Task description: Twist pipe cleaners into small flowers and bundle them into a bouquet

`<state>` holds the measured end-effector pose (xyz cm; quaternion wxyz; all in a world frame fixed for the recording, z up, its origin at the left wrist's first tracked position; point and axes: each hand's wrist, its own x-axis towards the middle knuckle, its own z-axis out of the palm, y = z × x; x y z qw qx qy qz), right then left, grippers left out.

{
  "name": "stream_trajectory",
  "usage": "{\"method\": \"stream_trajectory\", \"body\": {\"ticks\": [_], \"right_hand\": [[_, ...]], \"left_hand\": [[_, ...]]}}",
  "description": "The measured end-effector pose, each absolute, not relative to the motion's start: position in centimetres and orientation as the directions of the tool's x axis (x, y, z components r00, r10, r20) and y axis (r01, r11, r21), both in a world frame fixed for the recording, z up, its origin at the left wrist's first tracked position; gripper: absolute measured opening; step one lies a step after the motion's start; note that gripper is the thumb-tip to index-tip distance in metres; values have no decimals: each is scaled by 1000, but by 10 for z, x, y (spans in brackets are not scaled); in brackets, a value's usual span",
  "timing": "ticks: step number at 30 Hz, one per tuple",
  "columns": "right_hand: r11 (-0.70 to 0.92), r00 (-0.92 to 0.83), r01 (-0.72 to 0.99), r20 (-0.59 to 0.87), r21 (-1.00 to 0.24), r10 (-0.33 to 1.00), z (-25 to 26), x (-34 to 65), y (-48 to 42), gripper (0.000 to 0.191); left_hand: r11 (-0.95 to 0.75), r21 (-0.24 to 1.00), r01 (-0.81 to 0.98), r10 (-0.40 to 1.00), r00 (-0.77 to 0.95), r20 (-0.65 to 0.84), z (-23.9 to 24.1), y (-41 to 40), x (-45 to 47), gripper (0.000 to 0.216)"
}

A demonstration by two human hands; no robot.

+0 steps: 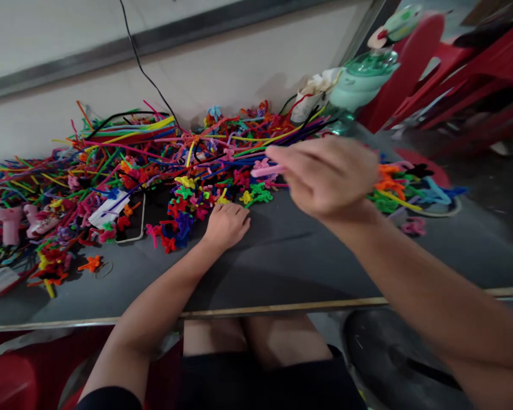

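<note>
My right hand (333, 173) is raised over the table, its fingers pinched on a short, folded pink pipe cleaner (268, 170) that sticks out to the left. Motion blurs this hand slightly. My left hand (228, 224) rests on the dark tabletop (277, 256) with its fingers curled together; anything under them is hidden. Just beyond its knuckles lie a yellow pipe-cleaner piece (223, 200) and a green one (260, 193). Red and blue pipe-cleaner shapes (182, 226) are heaped to its left.
A long pile of loose pipe cleaners (123, 136) runs along the wall. At the back right stand a paper cup (303, 107) and a mint-green object (354, 91). More shapes (389, 182) lie right. Red chairs (453, 80) stand beyond; a black round container (393, 353) sits below.
</note>
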<state>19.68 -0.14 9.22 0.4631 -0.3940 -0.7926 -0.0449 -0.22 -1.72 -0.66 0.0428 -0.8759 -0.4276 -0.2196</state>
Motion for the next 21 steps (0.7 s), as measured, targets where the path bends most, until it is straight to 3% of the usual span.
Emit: {"method": "stream_trajectory", "body": {"ticks": [2, 8, 11, 16, 21], "right_hand": [[687, -325, 681, 737, -253, 593, 66, 190, -1, 35], [658, -387, 683, 607, -317, 694, 4, 184, 12, 34], [686, -441, 655, 576, -317, 688, -6, 184, 13, 31], [742, -498, 596, 583, -307, 642, -6, 184, 16, 32], [687, -387, 643, 630, -339, 673, -4, 185, 15, 31]], "left_hand": [[-599, 133, 790, 757, 503, 418, -3, -16, -6, 18], [-474, 174, 863, 792, 331, 512, 3, -12, -14, 22], [-506, 210, 837, 738, 294, 608, 6, -11, -15, 28], [-579, 207, 789, 701, 352, 620, 4, -8, -18, 28], [-471, 283, 835, 702, 160, 694, 1, 0, -24, 27]]}}
